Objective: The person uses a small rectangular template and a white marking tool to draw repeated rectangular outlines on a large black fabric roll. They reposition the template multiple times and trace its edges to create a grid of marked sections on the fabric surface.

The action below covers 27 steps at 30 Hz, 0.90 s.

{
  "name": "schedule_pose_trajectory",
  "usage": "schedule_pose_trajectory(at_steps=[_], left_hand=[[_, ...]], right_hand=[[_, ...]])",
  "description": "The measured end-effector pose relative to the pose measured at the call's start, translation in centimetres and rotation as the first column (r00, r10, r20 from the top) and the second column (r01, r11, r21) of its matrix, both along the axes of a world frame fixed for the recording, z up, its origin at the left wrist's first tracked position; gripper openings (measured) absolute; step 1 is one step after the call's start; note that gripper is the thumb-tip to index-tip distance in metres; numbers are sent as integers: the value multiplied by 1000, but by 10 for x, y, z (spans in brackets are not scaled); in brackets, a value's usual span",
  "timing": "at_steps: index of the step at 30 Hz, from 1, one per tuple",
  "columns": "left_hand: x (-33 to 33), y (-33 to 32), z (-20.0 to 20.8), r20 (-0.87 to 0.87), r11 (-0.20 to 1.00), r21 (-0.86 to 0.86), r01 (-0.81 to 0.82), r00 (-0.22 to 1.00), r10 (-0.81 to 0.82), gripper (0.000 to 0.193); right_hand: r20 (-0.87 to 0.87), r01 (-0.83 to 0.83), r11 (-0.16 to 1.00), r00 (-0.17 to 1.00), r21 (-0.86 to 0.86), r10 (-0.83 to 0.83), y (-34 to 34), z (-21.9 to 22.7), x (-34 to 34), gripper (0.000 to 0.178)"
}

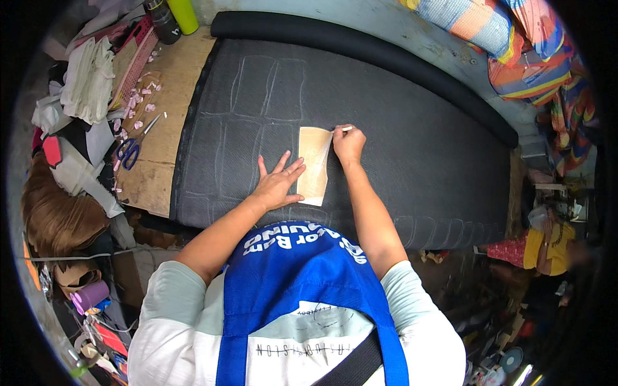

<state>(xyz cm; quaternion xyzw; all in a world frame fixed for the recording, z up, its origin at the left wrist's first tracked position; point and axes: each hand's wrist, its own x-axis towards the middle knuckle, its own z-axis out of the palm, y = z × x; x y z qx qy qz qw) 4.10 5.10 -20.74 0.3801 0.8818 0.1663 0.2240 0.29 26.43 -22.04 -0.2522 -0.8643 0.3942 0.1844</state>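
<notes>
A tan, roughly rectangular pattern piece lies flat on dark grey fabric, which is spread over the table. My left hand rests with fingers spread, fingertips on the pattern's left edge. At its upper right corner my right hand grips a short white piece of chalk, held against or close to the edge. Pale outlines of similar panels are drawn on the fabric to the left and above. A row of smaller curved outlines runs along the fabric's near right edge.
The fabric's thick roll lies along the wall at the back. Dark blue-handled scissors and pink scraps lie on the wooden tabletop at left, near a pink basket. Striped bundles are at back right; another person is at right.
</notes>
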Motion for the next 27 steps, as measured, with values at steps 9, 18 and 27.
schedule_pose_trajectory(at_steps=[9,18,27], left_hand=[[1,0,-2,-23,1000,-4,-9,1000,9,79],[2,-2,-7,-57,1000,22,-5,998,6,74],[0,0,-2,-35,999,-27,25,999,-26,76]], right_hand=[[140,-275,908,960,317,242,-27,-1,77,14],[28,-631,772,772,-77,635,-52,16,162,16],[257,-548,821,826,160,501,-37,26,161,14]])
